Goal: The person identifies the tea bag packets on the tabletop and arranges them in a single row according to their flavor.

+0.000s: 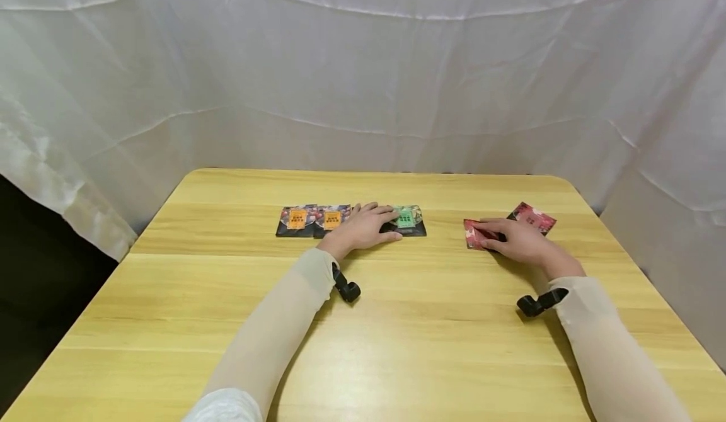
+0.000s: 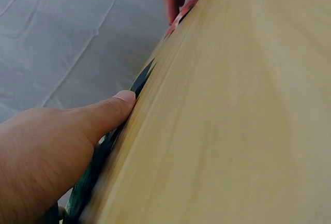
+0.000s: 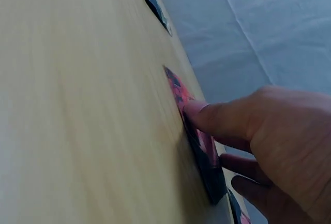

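My left hand (image 1: 367, 227) rests on a green-labelled food packet (image 1: 413, 222), its fingers extended across the packet's left part. In the left wrist view the thumb (image 2: 111, 113) lies along the near edge. Two orange-labelled packets (image 1: 297, 220) lie flat to the left of that hand, side by side. My right hand (image 1: 520, 242) pinches a red packet (image 1: 472, 234) between thumb and fingers; the right wrist view shows the thumb on the red packet's face (image 3: 181, 93). A second red packet (image 1: 537, 218) lies tilted behind the right hand, partly hidden by it.
All the packets are near the far edge of the light wooden table (image 1: 397, 334). A pale curtain (image 1: 363, 82) hangs behind the table and along its sides. Each wrist carries a small black camera mount (image 1: 346, 286).
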Tool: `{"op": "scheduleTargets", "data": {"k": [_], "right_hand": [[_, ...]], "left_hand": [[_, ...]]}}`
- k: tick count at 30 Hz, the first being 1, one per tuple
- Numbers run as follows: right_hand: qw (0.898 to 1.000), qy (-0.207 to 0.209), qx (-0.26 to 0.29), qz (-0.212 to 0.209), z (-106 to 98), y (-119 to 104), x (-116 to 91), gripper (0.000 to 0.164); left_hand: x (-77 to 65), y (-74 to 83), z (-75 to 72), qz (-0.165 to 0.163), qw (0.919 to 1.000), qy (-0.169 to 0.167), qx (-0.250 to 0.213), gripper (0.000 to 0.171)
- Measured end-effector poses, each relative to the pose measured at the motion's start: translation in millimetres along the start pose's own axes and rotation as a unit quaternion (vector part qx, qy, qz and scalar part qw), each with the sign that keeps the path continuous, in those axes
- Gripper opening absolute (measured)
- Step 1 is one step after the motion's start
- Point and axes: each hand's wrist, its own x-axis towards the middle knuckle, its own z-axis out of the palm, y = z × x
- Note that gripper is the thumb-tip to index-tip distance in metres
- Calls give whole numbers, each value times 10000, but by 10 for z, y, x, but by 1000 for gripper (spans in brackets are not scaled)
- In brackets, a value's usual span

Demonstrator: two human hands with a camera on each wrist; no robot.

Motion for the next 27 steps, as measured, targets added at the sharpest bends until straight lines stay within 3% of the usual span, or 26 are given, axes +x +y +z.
{"op": "scheduleTargets", "data": {"k": [5,13,18,24,27], "right_hand": [[9996,205,-172,-77,30,-63,109,51],[9981,220,-500,285,83,-185,312,59],[9990,69,-154,417,39,-210,363,61],[9985,-139,524,-8,-31,-106,321,62],[9977,-234,631,-19,-14,-56,307,64]], "left_hand": [[-10,1,13,-16,10000,64,-12,70],[-2,6,7,-22,10000,39,-21,71],[0,6,10,-34,10000,15,-13,71],[-4,9,-10,-37,10000,-50,-40,71],[-6,19,-23,-24,10000,-56,-61,70]]}}
